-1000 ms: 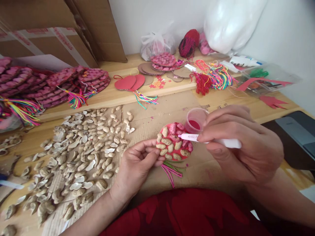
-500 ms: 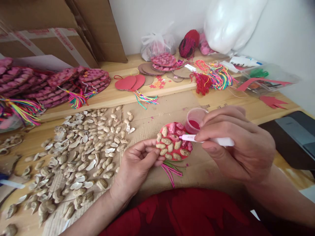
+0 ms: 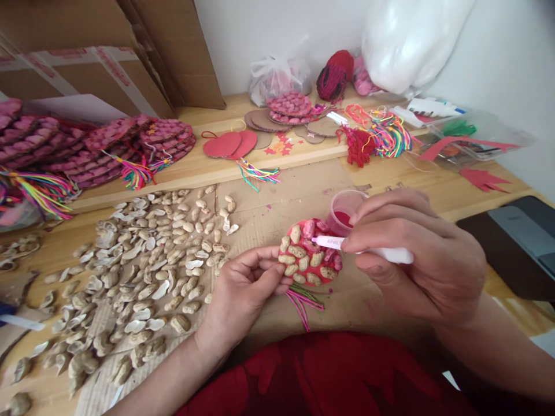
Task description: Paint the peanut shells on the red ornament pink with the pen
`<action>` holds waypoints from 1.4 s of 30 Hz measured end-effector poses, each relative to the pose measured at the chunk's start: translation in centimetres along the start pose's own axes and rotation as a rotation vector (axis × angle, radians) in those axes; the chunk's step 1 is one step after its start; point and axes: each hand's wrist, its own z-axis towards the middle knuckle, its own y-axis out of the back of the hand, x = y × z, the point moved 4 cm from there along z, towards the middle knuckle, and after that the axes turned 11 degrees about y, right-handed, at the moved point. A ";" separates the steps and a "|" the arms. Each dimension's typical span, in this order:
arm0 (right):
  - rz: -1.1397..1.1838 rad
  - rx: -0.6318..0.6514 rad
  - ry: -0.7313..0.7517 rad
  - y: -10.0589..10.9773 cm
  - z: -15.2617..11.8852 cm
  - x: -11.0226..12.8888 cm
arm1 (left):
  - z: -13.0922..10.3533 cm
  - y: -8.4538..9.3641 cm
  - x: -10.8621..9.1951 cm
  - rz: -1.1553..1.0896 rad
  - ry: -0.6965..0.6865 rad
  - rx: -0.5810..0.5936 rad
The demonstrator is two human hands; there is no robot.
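Note:
Between thumb and fingers, my left hand [image 3: 249,286] pinches the left edge of a round red disc [image 3: 326,281] covered with peanut shells. The shells at its upper and right side are pink; those at the left and bottom are plain tan. Pink and green strings [image 3: 306,300] hang from its lower edge. My right hand [image 3: 416,260] grips a white acrylic paint marker [image 3: 332,242], its pink tip at a shell near the disc's upper middle. Just behind the disc stands a clear plastic cup [image 3: 347,202] with dark pink liquid, partly hidden by my right fingers.
Many loose peanut shells [image 3: 143,289] lie on cardboard at the left. Pink shell discs with tassels [image 3: 167,141] are stacked behind them. Red paper circles [image 3: 229,144], coloured threads [image 3: 392,136] and a plastic box [image 3: 489,138] line the back. A dark device [image 3: 515,242] lies at right.
The disc has shifted slightly right in my left hand. The marker's tip has moved a little left and up over the shells, from one shell's right side towards the upper middle.

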 end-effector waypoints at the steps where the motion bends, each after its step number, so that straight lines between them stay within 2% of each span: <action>1: 0.004 -0.002 0.000 0.0 0.0 0.0 | 0.0 0.0 0.0 0.000 0.000 0.000; 17: 0.038 0.020 0.018 -0.1 0.1 0.2 | 0.0 0.0 0.0 -0.006 0.010 -0.005; 22: 0.035 0.061 0.005 -0.3 -0.1 0.0 | 0.0 0.0 0.0 -0.005 0.013 0.000; 28: 0.029 0.010 0.009 0.2 0.0 0.0 | 0.0 0.0 0.0 -0.025 0.012 -0.013; 36: 0.038 0.037 0.002 -0.1 0.0 -0.2 | 0.0 0.0 -0.1 -0.027 0.004 -0.015; 42: 0.048 -0.007 -0.018 0.0 -0.1 -0.3 | 0.0 0.0 -0.1 -0.026 0.002 -0.013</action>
